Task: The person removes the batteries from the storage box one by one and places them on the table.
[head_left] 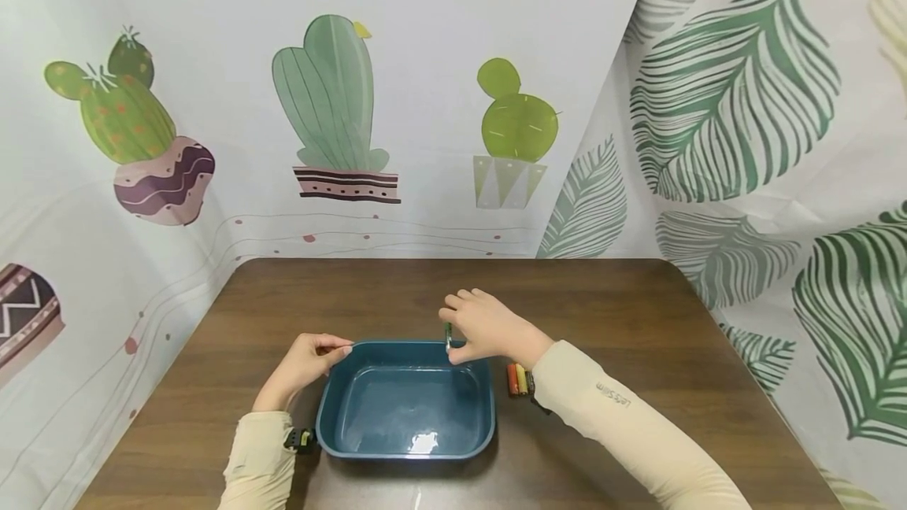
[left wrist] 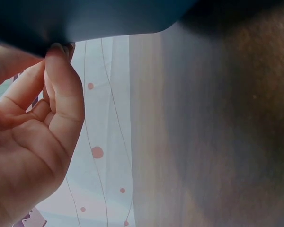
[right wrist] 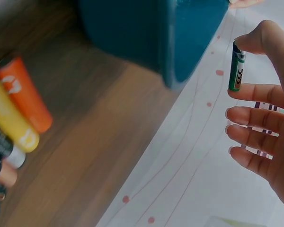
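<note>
A blue rectangular basin point(head_left: 407, 408) sits on the wooden table. With thumb and fingertips my left hand point(head_left: 306, 364) pinches its far left corner rim, and the left wrist view shows the fingers point(left wrist: 64, 90) against the basin's edge. Over the far right corner of the basin is my right hand point(head_left: 489, 329). It holds a small green battery point(right wrist: 237, 68) end to end between thumb and index finger, the other fingers spread apart. Right of the basin lie an orange battery point(right wrist: 24, 94), a yellow battery point(right wrist: 14, 113) and several darker ones in a row.
The brown table point(head_left: 567, 290) reaches back to a white wall cloth point(head_left: 432, 101) printed with cacti and leaves. A black wrist device point(head_left: 302, 439) is on the left wrist, close to the basin's left side.
</note>
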Demonstrator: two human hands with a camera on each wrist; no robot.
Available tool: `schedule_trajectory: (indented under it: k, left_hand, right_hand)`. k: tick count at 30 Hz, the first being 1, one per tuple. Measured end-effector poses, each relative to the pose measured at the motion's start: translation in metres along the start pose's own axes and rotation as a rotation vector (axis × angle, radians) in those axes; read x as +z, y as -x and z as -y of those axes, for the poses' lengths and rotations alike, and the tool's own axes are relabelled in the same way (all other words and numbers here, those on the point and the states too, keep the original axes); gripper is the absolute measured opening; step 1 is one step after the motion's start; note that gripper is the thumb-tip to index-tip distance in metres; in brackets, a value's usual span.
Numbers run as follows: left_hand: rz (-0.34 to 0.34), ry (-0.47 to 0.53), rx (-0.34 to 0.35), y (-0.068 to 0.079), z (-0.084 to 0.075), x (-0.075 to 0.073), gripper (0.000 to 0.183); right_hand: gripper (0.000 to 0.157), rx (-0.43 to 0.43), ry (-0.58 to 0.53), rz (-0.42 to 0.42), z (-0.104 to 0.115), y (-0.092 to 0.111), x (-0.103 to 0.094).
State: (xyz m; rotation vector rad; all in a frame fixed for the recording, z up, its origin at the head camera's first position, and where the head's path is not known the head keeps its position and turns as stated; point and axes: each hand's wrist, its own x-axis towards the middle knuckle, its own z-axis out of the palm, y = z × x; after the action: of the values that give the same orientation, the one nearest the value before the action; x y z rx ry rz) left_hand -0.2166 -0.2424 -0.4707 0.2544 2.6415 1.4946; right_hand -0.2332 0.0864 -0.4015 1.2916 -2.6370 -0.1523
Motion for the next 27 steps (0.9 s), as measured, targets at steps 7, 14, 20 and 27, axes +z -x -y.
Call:
schedule_trajectory:
  k: [7, 14, 20, 27]
  left_hand:
    - [-0.005, -0.008, 0.017, 0.000, 0.002, 0.000, 0.017]
    - [-0.009, -0.009, 0.008, 0.000, 0.003, 0.000, 0.016]
    - [-0.002, -0.006, 0.008, 0.001, 0.002, -0.001, 0.017]
    - [0.010, 0.007, 0.026, 0.001, 0.000, -0.001, 0.019]
  right_hand:
    - [0.043, 0.018, -0.021, -0.007, -0.011, 0.013, -0.001]
    - [0.038, 0.038, -0.054, -0.025, -0.025, 0.030, 0.001]
    - [0.036, 0.057, -0.072, -0.017, -0.035, 0.043, 0.004]
    - [0.036, 0.079, -0.110, -0.005, -0.043, 0.059, 0.005]
